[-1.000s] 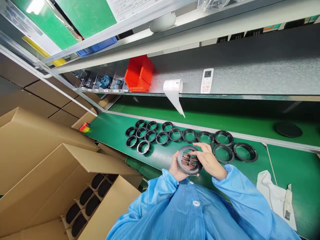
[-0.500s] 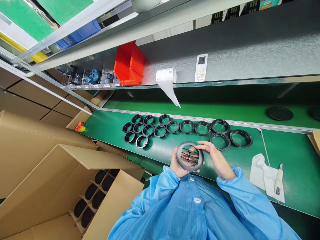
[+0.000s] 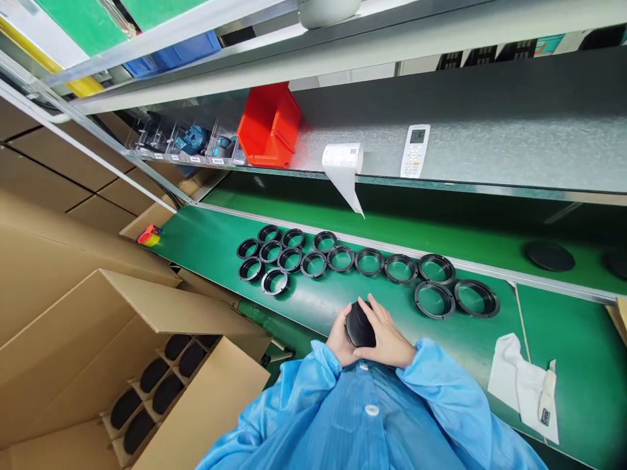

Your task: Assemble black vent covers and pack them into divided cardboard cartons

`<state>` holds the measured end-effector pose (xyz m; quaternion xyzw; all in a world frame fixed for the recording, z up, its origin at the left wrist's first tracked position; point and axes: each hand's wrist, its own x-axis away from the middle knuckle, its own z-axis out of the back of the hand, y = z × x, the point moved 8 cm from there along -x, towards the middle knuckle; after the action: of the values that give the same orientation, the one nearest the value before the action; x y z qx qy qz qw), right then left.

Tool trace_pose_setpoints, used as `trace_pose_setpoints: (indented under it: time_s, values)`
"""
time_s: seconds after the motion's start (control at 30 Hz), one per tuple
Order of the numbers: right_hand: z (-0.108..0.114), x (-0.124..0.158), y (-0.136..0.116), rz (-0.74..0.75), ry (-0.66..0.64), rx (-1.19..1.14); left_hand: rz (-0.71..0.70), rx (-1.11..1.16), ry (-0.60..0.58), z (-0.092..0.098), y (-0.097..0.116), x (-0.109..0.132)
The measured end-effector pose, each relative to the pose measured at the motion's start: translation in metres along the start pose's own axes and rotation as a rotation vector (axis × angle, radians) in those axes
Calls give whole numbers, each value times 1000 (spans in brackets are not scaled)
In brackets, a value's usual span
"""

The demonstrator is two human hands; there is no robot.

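Note:
In front of my chest I hold a round black air vent (image 3: 360,326) between both hands. My left hand (image 3: 339,341) is closed around its left edge. My right hand (image 3: 389,336) grips it from the right, fingers over the top edge and thumb low along the near side. A plain dark face of the vent shows, and the fingers partly cover its rim. Beyond my hands, several black rings (image 3: 313,264) lie in rows on the green worktable (image 3: 313,310). Larger black rings (image 3: 434,300) are grouped farther right.
At left, an open cardboard box (image 3: 147,300) contains round black parts in dividers. A white cloth (image 3: 509,372) with a cutter (image 3: 547,395) lies at right. On the shelf are a red bin (image 3: 269,127), a label roll (image 3: 343,160) and a remote control (image 3: 415,151). A tape roll (image 3: 149,236) sits at the far-left end.
The vent has been turned, so its slatted opening no longer shows and a dark face does. My right hand has moved from its upper edge to grip its right side.

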<state>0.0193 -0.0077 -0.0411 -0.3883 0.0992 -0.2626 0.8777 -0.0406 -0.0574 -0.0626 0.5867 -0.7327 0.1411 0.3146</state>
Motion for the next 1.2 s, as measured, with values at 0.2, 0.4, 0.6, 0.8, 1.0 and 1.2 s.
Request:
trace_pose_setpoints:
  time_s: [0.2,0.4,0.6,0.8,1.0,1.2]
  values:
    - [-1,-79,38,-69,29,26,67,-95,85,27,27,-1]
    - [46,-180,117,-315,271,457,-57,-129,242,84,72,17]
    - [10,-171,136,-300,121,560,-82,-15,396,126,88,41]
    - [-31,-104,78,-47,97,517,-58,-20,456,129,86,37]
    - [-13,-125,41,-60,168,387,-63,-169,560,121,88,16]
    - [-34,-133,46,-29,-22,234,-218,-608,627,111,103,-10]
